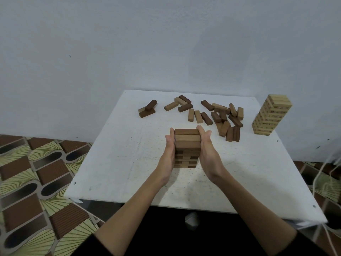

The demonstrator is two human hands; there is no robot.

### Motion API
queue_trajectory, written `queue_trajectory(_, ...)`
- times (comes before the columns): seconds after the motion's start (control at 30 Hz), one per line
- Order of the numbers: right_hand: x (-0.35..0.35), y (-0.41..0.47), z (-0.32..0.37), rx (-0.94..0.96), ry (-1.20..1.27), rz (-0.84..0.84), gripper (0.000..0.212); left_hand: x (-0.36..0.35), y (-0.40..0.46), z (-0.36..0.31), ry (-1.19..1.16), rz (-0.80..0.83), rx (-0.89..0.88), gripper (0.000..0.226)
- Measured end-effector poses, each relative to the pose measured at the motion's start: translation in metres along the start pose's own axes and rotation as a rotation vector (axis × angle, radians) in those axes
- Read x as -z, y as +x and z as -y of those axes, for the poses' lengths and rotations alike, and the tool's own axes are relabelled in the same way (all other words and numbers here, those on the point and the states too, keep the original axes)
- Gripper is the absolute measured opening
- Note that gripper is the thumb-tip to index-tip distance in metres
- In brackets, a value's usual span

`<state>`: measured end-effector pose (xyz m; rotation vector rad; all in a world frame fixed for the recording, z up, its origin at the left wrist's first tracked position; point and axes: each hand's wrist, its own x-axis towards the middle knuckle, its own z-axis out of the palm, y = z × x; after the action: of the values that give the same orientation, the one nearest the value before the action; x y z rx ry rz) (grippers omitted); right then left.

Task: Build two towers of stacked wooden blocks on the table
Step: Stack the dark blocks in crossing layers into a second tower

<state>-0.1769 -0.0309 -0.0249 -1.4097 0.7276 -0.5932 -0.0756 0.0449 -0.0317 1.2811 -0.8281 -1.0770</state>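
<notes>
Room: pale blue-grey wall point(166, 43) behind; patterned brown-and-green floor point(33, 172) at left and right.
Counter: white square counter point(114, 154), scuffed and bare near its front edge.
Head view, dark tower: a half-built tower of brown blocks point(187, 145) stands near the counter's middle, layers crossed, top layer running left to right.
Head view, pale tower: a taller stack of light wooden blocks point(272, 115) stands at the far right edge, well apart from the brown one.
Head view, loose blocks: a scatter of dark and light blocks point(224, 118) lies beyond the brown tower toward the right; a few more point(147, 109) lie at far left.
Left hand: the left hand point(168, 150) lies flat against the tower's left face, fingers straight and pointing away, grasping nothing.
Right hand: the right hand point(207, 150) mirrors it on the right face, palm inward, fingers straight, thumb lifted; it presses, not grips.
Arms: both forearms reach forward from dark sleeves and converge on the tower.
Step in hand: squaring up the brown tower, by my reading.
Doing it well: press evenly from both sides at once, keep the palms vertical, then ease off gently so no layer shifts. Uneven pressure could skew the upper layers.
Progress: one tower looks complete; the brown one has many blocks left to take.
</notes>
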Motion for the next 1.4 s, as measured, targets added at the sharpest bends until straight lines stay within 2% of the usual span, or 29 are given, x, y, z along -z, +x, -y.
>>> queue_trajectory(0.07,0.0,-0.001,0.0,-0.006,0.003,0.0,0.077,0.0,-0.001,-0.001,0.012,0.001,0.007,0.11)
queue_trajectory(0.17,0.0,-0.001,0.0,-0.015,0.0,-0.009,0.076,-0.002,-0.002,-0.001,0.014,-0.031,0.025,0.086)
queue_trajectory(0.3,0.001,0.001,-0.002,-0.033,0.026,0.001,0.074,-0.003,-0.004,-0.002,0.027,-0.031,0.028,0.088)
queue_trajectory(0.37,0.003,0.001,-0.003,-0.021,0.036,0.015,0.07,-0.002,-0.005,-0.002,0.022,-0.032,0.015,0.079)
queue_trajectory(0.43,0.006,0.0,-0.003,-0.003,0.011,0.034,0.081,0.0,-0.004,0.001,0.002,-0.019,-0.014,0.085)
queue_trajectory(0.5,0.009,-0.001,-0.002,0.01,-0.038,0.086,0.102,0.001,-0.003,0.003,0.001,-0.021,-0.037,0.079)
queue_trajectory(0.57,0.01,0.0,-0.003,0.009,-0.081,0.11,0.108,-0.001,-0.002,0.003,-0.012,-0.02,-0.043,0.077)
queue_trajectory(0.73,0.007,0.004,-0.01,-0.011,-0.075,0.102,0.093,-0.002,0.001,0.006,-0.027,-0.048,-0.029,0.065)
queue_trajectory(0.87,0.005,0.003,-0.007,-0.02,-0.053,0.098,0.093,-0.002,0.002,0.008,-0.006,-0.057,-0.027,0.066)
queue_trajectory(0.97,0.006,0.003,-0.007,-0.014,-0.056,0.105,0.093,-0.001,0.004,0.011,0.047,-0.081,-0.01,0.052)
queue_trajectory(1.17,0.006,0.002,-0.008,-0.001,-0.065,0.109,0.091,-0.003,0.002,0.01,0.132,-0.096,-0.001,0.052)
queue_trajectory(1.4,0.009,0.004,-0.012,-0.019,0.017,0.032,0.092,-0.001,0.002,0.009,0.003,-0.15,0.025,0.046)
